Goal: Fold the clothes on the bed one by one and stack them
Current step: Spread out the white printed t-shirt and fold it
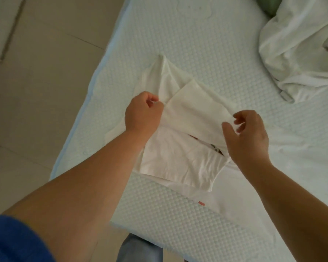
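A white garment (180,157) lies partly folded near the bed's front corner. A folded band of it is lifted between both hands. My left hand (142,114) pinches the band's left end with curled fingers. My right hand (248,137) pinches the right end between thumb and fingertips. A dark printed patch shows under the lifted band, near my right hand. A small red tag (201,203) sits on the white cloth at the garment's near edge.
The mattress (206,44) has a white dimpled cover. A heap of crumpled white cloth (299,50) lies at the far right, with a green item behind it. Tiled floor (45,72) runs along the left.
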Tool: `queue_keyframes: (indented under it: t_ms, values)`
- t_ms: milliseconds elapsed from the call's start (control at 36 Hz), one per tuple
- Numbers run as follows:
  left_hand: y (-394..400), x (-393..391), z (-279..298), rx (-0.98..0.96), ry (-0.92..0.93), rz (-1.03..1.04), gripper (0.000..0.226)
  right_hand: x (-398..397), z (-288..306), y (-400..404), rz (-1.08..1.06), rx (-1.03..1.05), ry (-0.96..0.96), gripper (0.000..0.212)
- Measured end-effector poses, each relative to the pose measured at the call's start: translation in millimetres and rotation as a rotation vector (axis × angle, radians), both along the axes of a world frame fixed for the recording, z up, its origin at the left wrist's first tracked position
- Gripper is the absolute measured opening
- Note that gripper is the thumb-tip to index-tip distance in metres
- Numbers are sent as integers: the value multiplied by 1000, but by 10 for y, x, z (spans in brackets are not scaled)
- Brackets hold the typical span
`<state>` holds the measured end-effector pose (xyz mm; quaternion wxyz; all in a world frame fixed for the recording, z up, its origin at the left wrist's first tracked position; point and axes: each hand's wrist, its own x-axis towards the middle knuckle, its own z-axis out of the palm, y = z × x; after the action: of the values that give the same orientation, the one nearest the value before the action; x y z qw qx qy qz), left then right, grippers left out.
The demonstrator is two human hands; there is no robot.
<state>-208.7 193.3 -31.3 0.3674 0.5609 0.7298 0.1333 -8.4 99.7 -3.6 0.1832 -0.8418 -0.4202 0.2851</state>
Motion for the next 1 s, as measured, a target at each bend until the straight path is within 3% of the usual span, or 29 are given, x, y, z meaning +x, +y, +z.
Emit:
queue_keyframes:
  t_ms: [167, 361, 417, 611, 694, 833, 944, 1000]
  values:
    - [13, -244, -60, -85, -33, 59, 28, -367, -58, 841, 351, 18, 43, 24]
    - [661, 7, -21, -53, -110, 47, 26, -585, -270, 1730, 451, -193, -70, 25]
    - [902, 102, -12, -72, -51, -15, 30, -620, -330, 1792, 493, -237, -89, 14]
    - [1183, 215, -63, -205, 60, -86, 28, -709, -420, 1757, 460, -231, -55, 18]
    - [1176, 147, -108, -229, -32, -7, 22, -706, -379, 1792, 400, -243, 0, 16]
    - [1072, 32, -109, -310, -410, 211, 22, -670, -270, 1847, 392, -250, 196, 13]
    - [1030, -20, -106, -324, -456, 236, 26, -670, -205, 1853, 355, -252, 420, 7]
    - [1027, -32, -72, -338, -454, 223, 38, -660, -214, 1864, 349, -221, 429, 7]
